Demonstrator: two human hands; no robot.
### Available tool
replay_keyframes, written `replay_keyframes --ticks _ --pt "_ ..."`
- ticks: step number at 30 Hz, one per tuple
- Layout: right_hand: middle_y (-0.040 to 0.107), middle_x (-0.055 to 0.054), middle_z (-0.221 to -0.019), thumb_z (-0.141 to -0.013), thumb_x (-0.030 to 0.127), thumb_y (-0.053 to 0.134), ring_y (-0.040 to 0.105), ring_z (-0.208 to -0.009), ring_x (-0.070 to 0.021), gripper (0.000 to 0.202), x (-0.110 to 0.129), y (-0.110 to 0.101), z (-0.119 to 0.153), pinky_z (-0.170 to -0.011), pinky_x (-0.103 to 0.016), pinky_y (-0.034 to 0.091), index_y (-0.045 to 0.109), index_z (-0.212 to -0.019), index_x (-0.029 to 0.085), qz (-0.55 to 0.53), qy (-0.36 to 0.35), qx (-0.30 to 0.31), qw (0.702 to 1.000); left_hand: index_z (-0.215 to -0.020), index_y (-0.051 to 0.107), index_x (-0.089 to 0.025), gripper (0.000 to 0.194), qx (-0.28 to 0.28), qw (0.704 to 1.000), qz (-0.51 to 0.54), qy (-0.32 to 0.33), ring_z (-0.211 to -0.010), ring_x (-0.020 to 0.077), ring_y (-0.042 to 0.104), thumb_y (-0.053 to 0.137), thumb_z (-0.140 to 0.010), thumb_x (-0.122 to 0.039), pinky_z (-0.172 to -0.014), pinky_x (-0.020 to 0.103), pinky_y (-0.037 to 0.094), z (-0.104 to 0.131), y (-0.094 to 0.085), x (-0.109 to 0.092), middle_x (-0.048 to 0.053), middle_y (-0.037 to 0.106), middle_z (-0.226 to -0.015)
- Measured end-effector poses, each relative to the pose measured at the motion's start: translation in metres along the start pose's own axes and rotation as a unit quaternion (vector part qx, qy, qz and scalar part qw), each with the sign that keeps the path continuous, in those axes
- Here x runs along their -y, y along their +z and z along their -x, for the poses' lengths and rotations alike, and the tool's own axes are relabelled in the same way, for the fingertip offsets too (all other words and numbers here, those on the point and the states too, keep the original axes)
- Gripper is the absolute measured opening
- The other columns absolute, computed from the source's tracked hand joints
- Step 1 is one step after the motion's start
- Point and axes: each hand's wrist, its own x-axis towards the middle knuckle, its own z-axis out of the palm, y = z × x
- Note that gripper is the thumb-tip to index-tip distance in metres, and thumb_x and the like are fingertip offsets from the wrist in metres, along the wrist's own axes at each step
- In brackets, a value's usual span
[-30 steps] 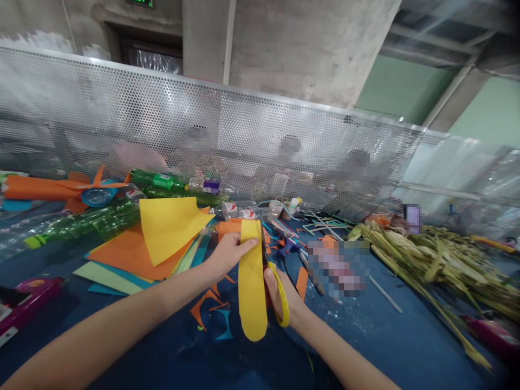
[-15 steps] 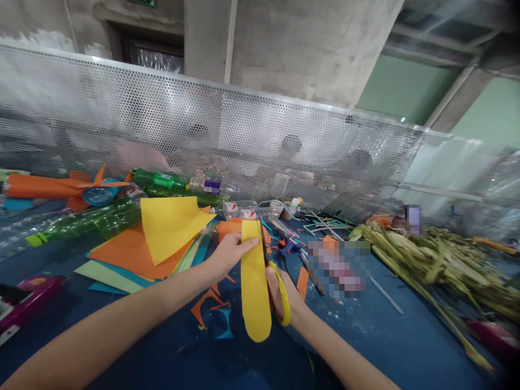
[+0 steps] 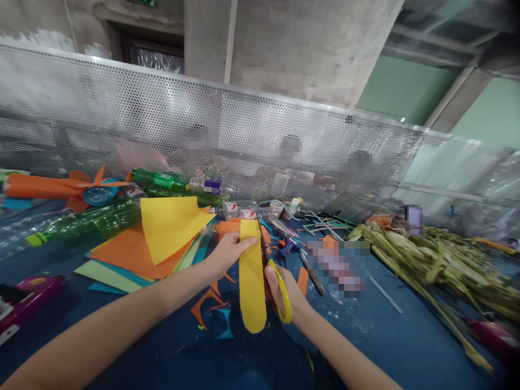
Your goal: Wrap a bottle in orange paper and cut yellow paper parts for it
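Note:
My left hand [image 3: 231, 252] pinches the upper left part of a long yellow paper strip [image 3: 252, 292], thumb on top. The strip's near end is rounded. My right hand [image 3: 284, 287] is closed on yellow-handled scissors [image 3: 286, 303], whose dark blades [image 3: 264, 241] run along the strip's right edge, partly hidden. Orange paper scraps [image 3: 206, 303] and a blue scrap [image 3: 224, 324] lie on the blue table below my left hand. Left of it is a stack of coloured paper [image 3: 130, 254] with a cut yellow sheet [image 3: 173, 225] on top.
Green plastic bottles [image 3: 97, 219] and an orange paper rocket shape [image 3: 44, 187] lie at the left, a purple tool [image 3: 30, 303] nearer. Dried husks [image 3: 422, 260] cover the right side. Straws [image 3: 329, 225] and a brush [image 3: 314, 275] lie beyond my right hand. A perforated metal panel [image 3: 162, 114] stands behind.
The yellow strip's near end has shifted slightly up and left. The scissors have moved a little to the right, their blades showing more beside the strip. Both hands keep their hold.

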Motion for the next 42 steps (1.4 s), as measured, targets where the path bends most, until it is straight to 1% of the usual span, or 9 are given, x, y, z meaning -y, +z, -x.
replay_keyframes --ticks 6,10,14,21,25,30,35,42 --pt "0.041 0.004 -0.046 -0.085 0.055 0.034 0.039 -0.043 -0.0109 0.042 -0.008 0.0 -0.001 -0.041 -0.023 0.03 0.039 -0.062 0.021 -0.02 0.028 0.021 0.999 -0.068 0.062 -0.014 0.021 -0.031 0.999 -0.017 -0.022 -0.049 0.0105 0.052 0.064 -0.071 -0.034 -0.049 0.022 0.039 -0.001 -0.002 -0.004 -0.001 0.059 -0.058" --pt "0.04 0.004 -0.047 -0.084 0.056 0.035 0.039 -0.042 -0.01 0.042 -0.008 -0.001 -0.001 -0.04 -0.022 0.03 0.039 -0.062 0.02 -0.02 0.028 0.017 0.999 -0.068 0.061 -0.014 0.022 -0.048 0.998 -0.026 -0.035 -0.048 0.0101 0.051 0.066 -0.069 -0.036 -0.047 0.022 0.038 -0.004 -0.003 -0.004 -0.001 0.058 -0.056" --pt "0.038 0.006 -0.046 -0.084 0.059 0.033 0.036 -0.037 -0.0088 0.043 -0.007 -0.002 -0.001 -0.037 -0.022 0.028 0.037 -0.063 0.021 -0.033 0.049 0.028 0.998 -0.07 0.063 -0.014 0.026 -0.042 0.998 -0.047 -0.02 -0.048 0.0102 0.051 0.066 -0.069 -0.04 -0.047 0.022 0.038 -0.008 -0.009 0.001 0.0 0.06 -0.059" --pt "0.034 0.005 -0.05 -0.084 0.055 0.035 0.032 -0.046 -0.0084 0.043 -0.011 -0.005 -0.005 -0.042 -0.022 0.026 0.034 -0.059 0.02 0.008 0.013 0.002 1.0 -0.069 0.058 -0.014 0.025 -0.048 0.996 -0.077 -0.012 -0.042 0.0091 0.047 0.064 -0.07 -0.039 -0.041 0.021 0.033 -0.014 -0.017 0.002 -0.002 0.053 -0.051" --pt "0.034 0.005 -0.049 -0.084 0.055 0.034 0.033 -0.044 -0.008 0.043 -0.015 -0.004 -0.005 -0.04 -0.022 0.025 0.035 -0.059 0.02 0.007 0.033 0.003 0.999 -0.066 0.056 -0.015 0.026 -0.033 0.993 -0.11 0.012 -0.042 0.0079 0.045 0.063 -0.07 -0.04 -0.041 0.02 0.031 -0.015 -0.021 0.0 -0.003 0.05 -0.052" --pt "0.036 0.005 -0.048 -0.085 0.056 0.033 0.034 -0.042 -0.0087 0.042 -0.018 -0.003 -0.005 -0.039 -0.021 0.025 0.036 -0.062 0.021 -0.003 0.061 0.014 0.998 -0.07 0.058 -0.015 0.028 -0.022 0.987 -0.157 0.04 -0.045 0.0097 0.048 0.06 -0.072 -0.043 -0.043 0.021 0.034 -0.018 -0.027 0.002 0.0 0.055 -0.057" --pt "0.034 0.005 -0.047 -0.084 0.057 0.033 0.033 -0.042 -0.0082 0.045 -0.016 -0.003 -0.005 -0.039 -0.022 0.025 0.034 -0.058 0.021 -0.003 0.051 0.007 0.999 -0.078 0.063 -0.013 0.032 -0.017 0.975 -0.216 0.055 -0.052 0.0139 0.055 0.058 -0.072 -0.044 -0.046 0.023 0.037 -0.023 -0.035 0.003 0.004 0.062 -0.065" --pt "0.033 0.006 -0.043 -0.084 0.058 0.03 0.031 -0.04 -0.008 0.047 -0.012 -0.004 -0.006 -0.037 -0.021 0.024 0.034 -0.056 0.021 -0.018 0.052 0.005 0.998 -0.083 0.066 -0.016 0.04 -0.021 0.957 -0.286 0.044 -0.057 0.0167 0.057 0.057 -0.07 -0.054 -0.048 0.024 0.037 -0.027 -0.048 -0.007 0.001 0.064 -0.066"
